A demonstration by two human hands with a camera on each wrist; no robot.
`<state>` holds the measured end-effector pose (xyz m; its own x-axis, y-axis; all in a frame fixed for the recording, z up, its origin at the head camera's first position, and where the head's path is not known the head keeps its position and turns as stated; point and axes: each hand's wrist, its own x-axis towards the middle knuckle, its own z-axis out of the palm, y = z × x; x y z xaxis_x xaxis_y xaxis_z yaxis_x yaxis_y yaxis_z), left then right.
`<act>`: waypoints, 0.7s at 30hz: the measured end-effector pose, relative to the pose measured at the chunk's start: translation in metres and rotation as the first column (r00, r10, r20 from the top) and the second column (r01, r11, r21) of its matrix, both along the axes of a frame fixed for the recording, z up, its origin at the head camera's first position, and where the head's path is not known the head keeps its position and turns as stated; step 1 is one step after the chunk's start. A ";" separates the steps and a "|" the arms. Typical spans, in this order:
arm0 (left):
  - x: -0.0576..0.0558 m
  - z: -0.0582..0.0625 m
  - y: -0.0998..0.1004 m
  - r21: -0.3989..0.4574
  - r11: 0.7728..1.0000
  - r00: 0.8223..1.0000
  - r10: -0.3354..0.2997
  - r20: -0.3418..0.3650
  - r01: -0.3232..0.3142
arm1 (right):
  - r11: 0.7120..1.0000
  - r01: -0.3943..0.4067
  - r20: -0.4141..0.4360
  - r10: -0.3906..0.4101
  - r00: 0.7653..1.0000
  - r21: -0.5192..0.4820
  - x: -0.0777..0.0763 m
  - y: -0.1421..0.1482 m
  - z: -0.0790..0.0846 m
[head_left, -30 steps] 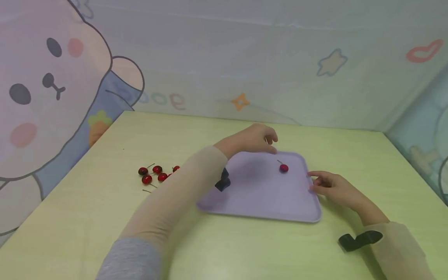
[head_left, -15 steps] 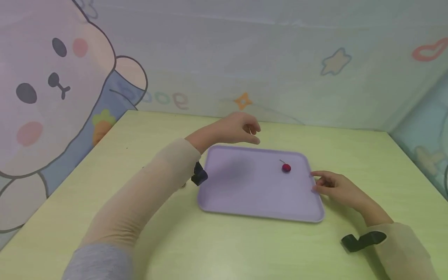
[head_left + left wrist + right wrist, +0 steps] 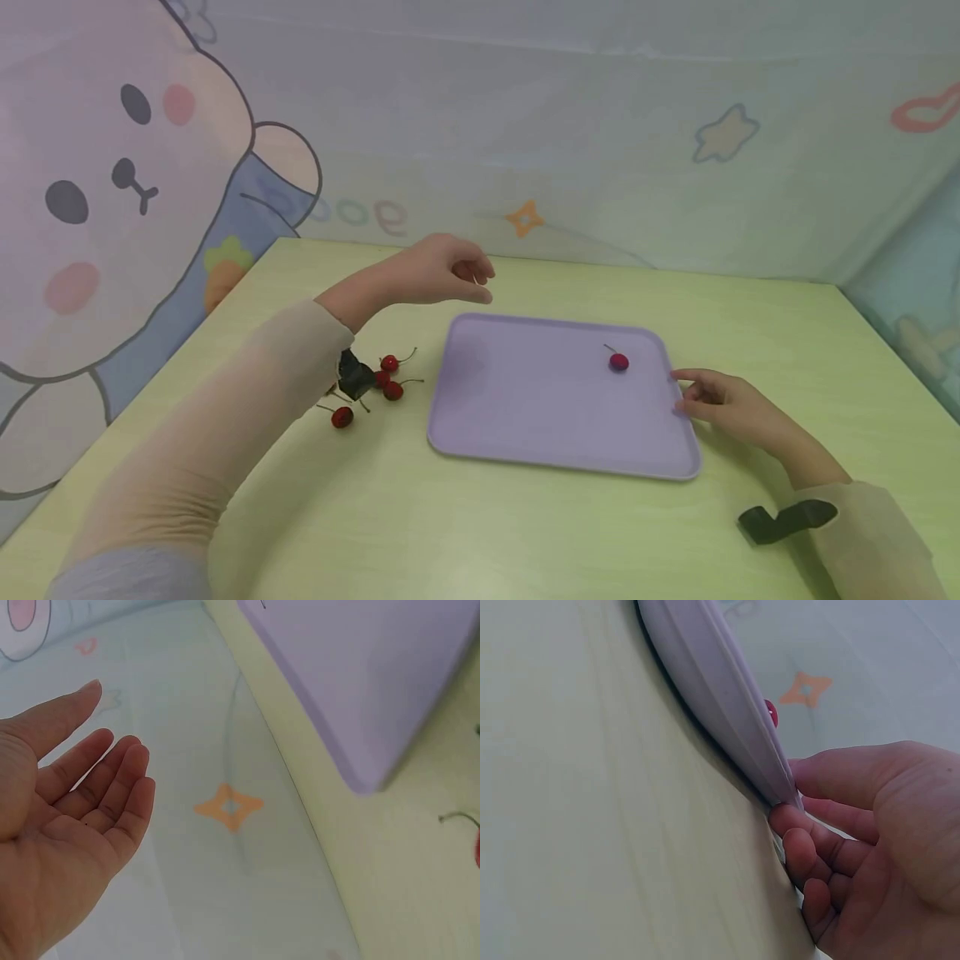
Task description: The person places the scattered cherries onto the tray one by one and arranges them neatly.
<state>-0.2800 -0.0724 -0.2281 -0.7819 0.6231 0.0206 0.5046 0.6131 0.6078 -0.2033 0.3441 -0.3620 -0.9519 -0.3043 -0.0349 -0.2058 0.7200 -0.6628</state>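
My left hand (image 3: pixel 438 271) hovers above the table behind the tray's far left corner. Its fingers are loosely bent and hold nothing; the left wrist view shows the bare palm (image 3: pixel 67 847). The right hand (image 3: pixel 731 406) pinches the right rim of the lilac tray (image 3: pixel 555 417) between thumb and fingers, as the right wrist view shows. One red cherry (image 3: pixel 618 362) with a stem lies inside the tray near its far right. Left of the tray are several more cherries (image 3: pixel 393 390) with stems, partly hidden behind the left forearm and its wrist camera.
The tray rests on a pale yellow-green table (image 3: pixel 480 533). A printed cloth (image 3: pixel 480 125) with a bear and stars hangs along the table's back edge. Black cameras sit at both wrists, the right one (image 3: pixel 783 521) low over the table.
The left hand has moved left, from over the tray's far edge to its far left corner. Its forearm has swept across the loose cherries. The right hand stays at the tray's rim.
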 end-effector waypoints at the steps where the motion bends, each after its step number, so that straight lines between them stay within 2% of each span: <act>1: 0.001 0.000 -0.004 0.002 1.000 1.000 0.008 0.006 -0.008 | 1.000 0.003 -0.002 -0.003 1.000 0.003 0.000 0.001 0.000; 10: 0.009 -0.010 -0.038 -0.011 0.998 0.997 0.057 0.045 -0.056 | 1.000 0.027 0.009 -0.027 1.000 -0.007 0.003 0.004 -0.002; 21: 0.015 -0.034 -0.070 -0.022 0.994 0.991 0.109 0.076 -0.107 | 0.999 0.017 0.006 -0.017 1.000 -0.027 0.001 0.004 -0.006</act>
